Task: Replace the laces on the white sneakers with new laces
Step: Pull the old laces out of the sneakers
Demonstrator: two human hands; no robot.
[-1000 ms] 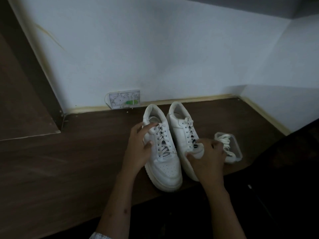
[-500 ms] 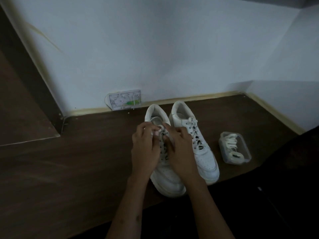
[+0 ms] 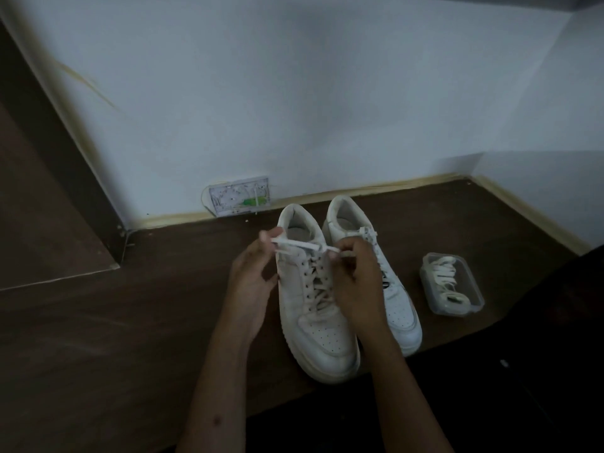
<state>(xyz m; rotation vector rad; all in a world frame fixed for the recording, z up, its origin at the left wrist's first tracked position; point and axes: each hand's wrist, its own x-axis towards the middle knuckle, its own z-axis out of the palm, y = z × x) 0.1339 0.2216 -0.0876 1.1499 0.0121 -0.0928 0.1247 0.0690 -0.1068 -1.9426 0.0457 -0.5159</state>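
Two white sneakers stand side by side on the brown table, toes toward me. The left sneaker point(image 3: 318, 325) has its old lace point(image 3: 299, 245) pulled out sideways at the top eyelets. My left hand point(image 3: 251, 279) pinches one end of that lace at the shoe's left side. My right hand point(image 3: 356, 282) pinches the other end at the shoe's right, partly covering the right sneaker point(image 3: 397, 308), which is still laced. A clear plastic box point(image 3: 470, 307) to the right holds the new cream laces point(image 3: 444, 276).
The brown table point(image 3: 130, 338) ends close to the sneaker toes, with dark floor beyond. A white wall with a socket plate point(image 3: 238, 197) runs along the back. A brown panel point(image 3: 39, 223) stands at the left, and a wall corner closes the right side.
Both hands met at the top of the left sneaker, then drew apart, stretching the lace ends out sideways. One second ago the right hand was on the right sneaker's toe.
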